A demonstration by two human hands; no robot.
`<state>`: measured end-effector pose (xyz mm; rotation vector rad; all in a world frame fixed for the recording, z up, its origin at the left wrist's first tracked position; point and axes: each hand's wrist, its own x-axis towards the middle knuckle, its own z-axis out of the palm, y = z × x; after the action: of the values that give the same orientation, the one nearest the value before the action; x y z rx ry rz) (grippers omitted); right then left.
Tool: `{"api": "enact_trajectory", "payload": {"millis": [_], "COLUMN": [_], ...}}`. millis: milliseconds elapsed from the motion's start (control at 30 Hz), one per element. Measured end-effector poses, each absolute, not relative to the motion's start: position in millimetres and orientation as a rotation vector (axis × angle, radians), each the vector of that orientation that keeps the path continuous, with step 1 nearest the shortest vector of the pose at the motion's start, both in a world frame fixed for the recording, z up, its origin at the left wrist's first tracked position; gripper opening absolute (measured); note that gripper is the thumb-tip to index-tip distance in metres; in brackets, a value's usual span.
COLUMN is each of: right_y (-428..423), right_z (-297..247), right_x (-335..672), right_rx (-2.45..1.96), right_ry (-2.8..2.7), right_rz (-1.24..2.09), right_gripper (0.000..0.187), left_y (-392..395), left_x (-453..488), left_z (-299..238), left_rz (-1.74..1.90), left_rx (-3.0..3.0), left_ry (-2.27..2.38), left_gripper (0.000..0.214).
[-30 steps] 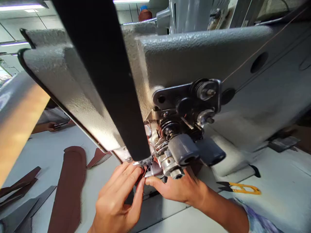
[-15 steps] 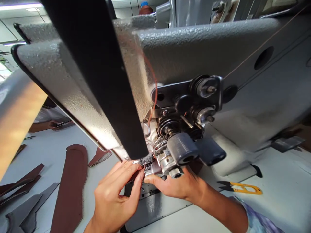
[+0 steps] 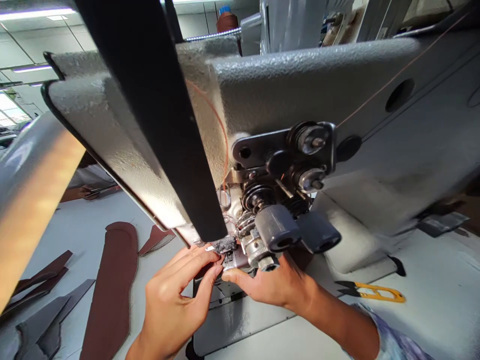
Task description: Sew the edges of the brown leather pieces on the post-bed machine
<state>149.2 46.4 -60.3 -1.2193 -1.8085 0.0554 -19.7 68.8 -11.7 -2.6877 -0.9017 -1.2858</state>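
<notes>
A grey sewing machine [image 3: 318, 85] fills the upper view, with dark tension knobs [image 3: 277, 227] above its needle area. My left hand [image 3: 180, 292] is closed at the left of the presser foot, thumb and fingers pinching the edge of a brown piece of material [image 3: 201, 270]. To the right of the foot, my right hand [image 3: 277, 285] has its thumb near the front edge of the plate. Its other fingers are hidden behind the machine head, and more brown material shows beside them. Orange thread [image 3: 223, 130] runs down toward the needle, which I cannot make out.
A long brown cut piece [image 3: 110, 290] and several grey pieces [image 3: 45, 320] lie on the white table at left. Yellow-handled thread snips [image 3: 375, 291] lie at right. A black bar [image 3: 150, 110] slants across the machine head. Another person's hand [image 3: 88, 192] shows behind, at left.
The whole view has shifted slightly, with the machine's upper part sitting lower in the picture. Both hands keep nearly the same place and grip at the presser foot.
</notes>
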Motion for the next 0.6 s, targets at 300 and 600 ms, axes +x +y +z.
{"api": "enact_trajectory", "payload": {"millis": [300,600], "right_y": [40.3,39.9], "right_z": [-67.5,-61.3], "right_x": [145.0,143.1], "right_rx": [-1.365,-1.17], "right_ry": [-1.817,-1.837], "right_rz": [-0.217,-0.286], "right_gripper": [0.041,0.026], "left_y": [70.0,62.8], "left_x": [-22.0,-23.6], "left_z": [-14.2,-12.1], "left_rz": [-1.314,-1.337], "left_rx": [-2.72,-2.883], "left_ry": [-0.887,-0.973], "left_gripper": [0.011,0.018]}}
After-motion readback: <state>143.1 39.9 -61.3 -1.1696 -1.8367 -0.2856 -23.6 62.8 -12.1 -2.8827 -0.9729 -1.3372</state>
